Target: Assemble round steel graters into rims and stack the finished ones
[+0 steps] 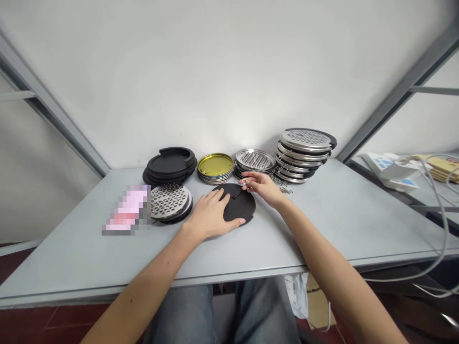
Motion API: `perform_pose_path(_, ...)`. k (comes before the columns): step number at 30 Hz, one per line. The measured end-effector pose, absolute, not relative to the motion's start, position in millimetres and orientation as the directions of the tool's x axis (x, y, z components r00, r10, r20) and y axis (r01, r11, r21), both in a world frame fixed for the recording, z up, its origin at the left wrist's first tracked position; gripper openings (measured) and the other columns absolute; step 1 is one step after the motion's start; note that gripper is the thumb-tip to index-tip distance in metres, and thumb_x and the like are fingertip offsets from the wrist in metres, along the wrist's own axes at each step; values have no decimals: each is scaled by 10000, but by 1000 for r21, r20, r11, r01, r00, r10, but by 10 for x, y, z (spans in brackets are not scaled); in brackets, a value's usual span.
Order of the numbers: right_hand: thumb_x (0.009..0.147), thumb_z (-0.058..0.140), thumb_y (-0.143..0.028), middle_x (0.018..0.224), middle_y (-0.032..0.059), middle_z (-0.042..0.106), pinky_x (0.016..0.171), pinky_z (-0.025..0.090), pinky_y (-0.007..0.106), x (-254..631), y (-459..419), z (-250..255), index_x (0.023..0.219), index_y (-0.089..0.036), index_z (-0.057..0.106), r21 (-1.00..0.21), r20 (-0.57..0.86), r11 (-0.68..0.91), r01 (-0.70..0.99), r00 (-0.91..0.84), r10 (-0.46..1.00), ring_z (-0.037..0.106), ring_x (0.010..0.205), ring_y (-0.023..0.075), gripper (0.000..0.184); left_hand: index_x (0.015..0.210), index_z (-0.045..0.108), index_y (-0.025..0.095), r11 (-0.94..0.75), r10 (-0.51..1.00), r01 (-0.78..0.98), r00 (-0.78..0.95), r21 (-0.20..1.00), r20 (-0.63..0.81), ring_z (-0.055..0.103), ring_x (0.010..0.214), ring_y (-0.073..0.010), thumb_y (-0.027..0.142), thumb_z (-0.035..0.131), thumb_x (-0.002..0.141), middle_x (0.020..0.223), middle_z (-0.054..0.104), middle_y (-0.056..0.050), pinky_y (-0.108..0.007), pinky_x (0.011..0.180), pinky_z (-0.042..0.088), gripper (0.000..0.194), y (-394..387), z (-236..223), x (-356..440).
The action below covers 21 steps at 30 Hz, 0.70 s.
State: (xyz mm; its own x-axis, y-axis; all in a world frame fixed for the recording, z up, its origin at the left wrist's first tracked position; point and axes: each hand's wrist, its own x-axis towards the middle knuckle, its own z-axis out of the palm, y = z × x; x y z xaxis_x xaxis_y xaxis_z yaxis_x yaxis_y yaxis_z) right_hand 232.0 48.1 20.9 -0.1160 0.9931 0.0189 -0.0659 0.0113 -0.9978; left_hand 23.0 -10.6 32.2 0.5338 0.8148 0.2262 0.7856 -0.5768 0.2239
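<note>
A round black plate (238, 208) lies flat on the table in front of me, with a small slotted piece near its far edge. Across its left side rests my left hand (210, 214), fingers at the far left rim and thumb at the near edge, gripping it against the table. My right hand (263, 187) is at the plate's far right edge. Its thumb and fingertips pinch a small metal ring (244, 181), partly hidden by the fingers. Just beyond that hand, several loose metal hooks (285, 188) lie on the table.
Along the wall stand stacked black holders (168, 162), yellow-topped round lids (215, 165), grater discs (254, 160) and a taller stack of assembled graters (306, 139). Perforated discs (168, 200) and a blurred pink object (125, 210) lie left. White cables (444, 224) hang at right.
</note>
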Motion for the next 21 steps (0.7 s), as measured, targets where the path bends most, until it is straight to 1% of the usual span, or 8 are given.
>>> perform_pose_path(3,712,702,-137,902,87,712,662,547,268,2310,478,205,999,-140,633,-991,-7,-26,-134,-136,991,666,702,134,295,1356,475,135,-611,792,764,594,206,144,387,1319,-405,673,610,686,1460,382,-212,-517,1039,333,870,-101,339,163)
perform_pose_path(5,712,716,-154,936,91,704,698,551,255,2303,476,208,977,-138,650,-977,-30,-61,-207,-146,989,668,738,128,273,1379,445,155,-628,776,752,623,198,95,363,1340,-388,644,643,671,1483,351,-196,-496,1052,318,882,-85,354,108)
perform_pose_path(7,678,740,-133,947,72,695,680,537,212,2291,472,215,965,-145,668,-956,-47,-91,-279,-159,986,654,749,108,296,1366,458,171,-624,780,760,621,183,80,378,1329,-379,630,652,674,1475,372,-185,-484,1043,325,854,-84,364,83)
perform_pose_path(9,619,759,-83,929,48,686,613,509,177,2274,467,224,957,-158,681,-943,-55,-106,-316,-168,984,632,725,90,355,1329,497,166,-603,798,782,593,158,110,430,1277,-386,644,660,663,1432,433,-192,-483,1006,356,836,-114,362,110)
perform_pose_path(11,592,757,-68,893,38,681,542,473,170,2255,462,230,922,-160,688,-946,-54,-103,-308,-163,985,606,678,81,349,1287,530,139,-564,823,817,544,124,163,480,1206,-397,660,664,653,1359,501,-216,-480,956,389,831,-173,346,194)
perform_pose_path(14,649,718,-120,863,38,679,493,443,175,2237,461,239,892,-156,687,-950,-67,-102,-294,-128,989,563,589,65,248,1221,565,97,-470,865,881,447,56,226,528,1098,-385,661,645,675,1200,588,-236,-456,881,418,789,-270,308,383)
perform_pose_path(18,712,586,-100,887,51,690,540,477,186,2240,461,269,912,-146,681,-928,-109,-142,-346,-111,988,584,595,71,226,1133,600,55,-381,892,925,369,-7,260,535,1015,-360,682,600,702,1055,615,-227,-452,836,422,761,-294,299,580)
perform_pose_path(21,689,506,-53,923,72,705,590,504,207,2249,458,291,918,-138,676,-911,-115,-161,-380,-141,983,608,634,88,298,1021,640,90,-384,889,923,369,4,271,548,989,-362,738,563,685,1014,622,-203,-461,827,424,735,-183,353,578)
